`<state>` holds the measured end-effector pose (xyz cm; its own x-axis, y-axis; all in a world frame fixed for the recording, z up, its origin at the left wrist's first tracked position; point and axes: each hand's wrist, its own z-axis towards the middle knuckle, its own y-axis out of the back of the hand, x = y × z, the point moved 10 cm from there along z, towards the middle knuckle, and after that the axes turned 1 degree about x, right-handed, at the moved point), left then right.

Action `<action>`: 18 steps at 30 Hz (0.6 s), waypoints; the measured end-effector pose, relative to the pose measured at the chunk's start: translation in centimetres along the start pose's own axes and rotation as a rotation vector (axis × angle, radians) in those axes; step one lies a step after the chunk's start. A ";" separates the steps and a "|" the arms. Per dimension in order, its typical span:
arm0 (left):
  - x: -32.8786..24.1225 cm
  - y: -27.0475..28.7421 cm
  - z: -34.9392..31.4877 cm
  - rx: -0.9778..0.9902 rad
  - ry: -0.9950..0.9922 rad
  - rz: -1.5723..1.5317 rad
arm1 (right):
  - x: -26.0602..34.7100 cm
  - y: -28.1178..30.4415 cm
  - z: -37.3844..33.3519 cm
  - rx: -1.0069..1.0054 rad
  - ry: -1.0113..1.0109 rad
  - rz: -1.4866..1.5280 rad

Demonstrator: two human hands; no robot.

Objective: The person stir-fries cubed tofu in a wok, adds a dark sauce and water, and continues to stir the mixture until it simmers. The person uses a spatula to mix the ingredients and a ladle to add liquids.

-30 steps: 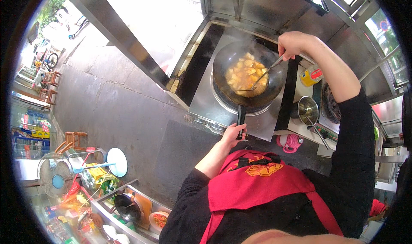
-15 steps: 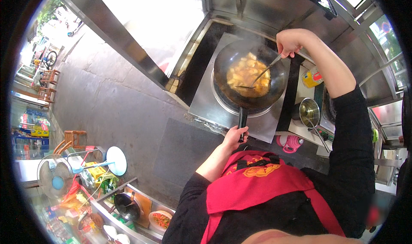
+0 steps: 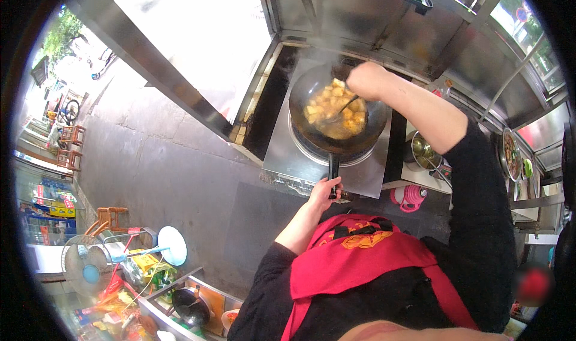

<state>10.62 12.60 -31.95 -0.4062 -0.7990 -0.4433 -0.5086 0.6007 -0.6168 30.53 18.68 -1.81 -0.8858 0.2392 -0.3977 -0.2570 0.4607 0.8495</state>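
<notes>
A dark wok (image 3: 373, 127) sits over the burner of a steel stove (image 3: 282, 155), steam rising from its far side. Yellowish chunks of food (image 3: 339, 116) in brown liquid fill its middle. My left hand (image 3: 324, 192) is closed round the wok's black handle (image 3: 333, 166). Above the wok's right rim, my right hand (image 3: 367, 81) grips a spatula (image 3: 348, 104), whose blade is partly sunk among the chunks. The fingers of that hand are mostly hidden behind its back.
Right of the stove, a metal pot (image 3: 421, 151) with a ladle stands on a counter. A pink jug (image 3: 409, 197) is below it. Behind me on the left are a fan (image 3: 87, 266), a small black wok (image 3: 192, 306) and several goods. Steel walls border the stove's far side.
My right hand has moved left and inward over the wok, and the spatula has moved through the chunks, which have shifted. My left hand still holds the handle. The view has turned slightly.
</notes>
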 end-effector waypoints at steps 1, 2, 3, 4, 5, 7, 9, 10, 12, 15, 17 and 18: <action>0.0 -0.1 0.1 0.014 -0.001 0.012 | -0.4 -1.2 -1.4 -0.026 0.014 -0.045; 0.0 -0.1 -0.1 0.007 0.001 0.017 | -0.9 -2.8 -2.7 -0.054 0.032 -0.091; -0.1 -0.2 -0.2 0.005 0.002 0.019 | -1.6 -4.5 -4.2 -0.144 0.027 -0.100; -0.1 -0.5 -0.1 0.006 0.004 0.019 | -2.2 -5.6 -5.8 -0.231 0.023 -0.111; 0.1 -0.5 0.2 0.014 0.013 0.014 | -2.5 -5.6 -7.5 -0.269 0.006 -0.107; 0.1 -0.4 0.0 0.011 0.017 0.000 | -2.4 -5.0 -10.1 -0.352 -0.021 -0.081; 0.3 -0.4 -0.1 -0.001 0.029 -0.004 | -4.0 -4.9 -11.7 -0.230 -0.097 -0.108; 0.3 -0.1 -0.2 -0.020 0.032 -0.004 | -4.5 -4.2 -12.5 -0.173 -0.130 -0.119; 0.2 0.2 -0.2 -0.033 0.023 0.000 | -4.6 -2.5 -13.7 -0.103 -0.129 -0.157; 0.2 0.3 -0.1 -0.015 -0.004 0.008 | -4.9 -3.4 -13.9 -0.006 -0.150 -0.243; 0.2 0.4 0.1 -0.004 -0.007 0.009 | -4.6 -5.9 -13.3 -0.023 -0.194 -0.210; 0.2 0.1 0.0 0.006 -0.004 0.014 | -4.6 -7.7 -13.0 -0.026 -0.219 -0.195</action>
<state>10.49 12.47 -32.11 -0.4105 -0.7907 -0.4543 -0.4985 0.6117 -0.6143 31.55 2.97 -1.99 -0.7149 0.3288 -0.6171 -0.4265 0.4944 0.7574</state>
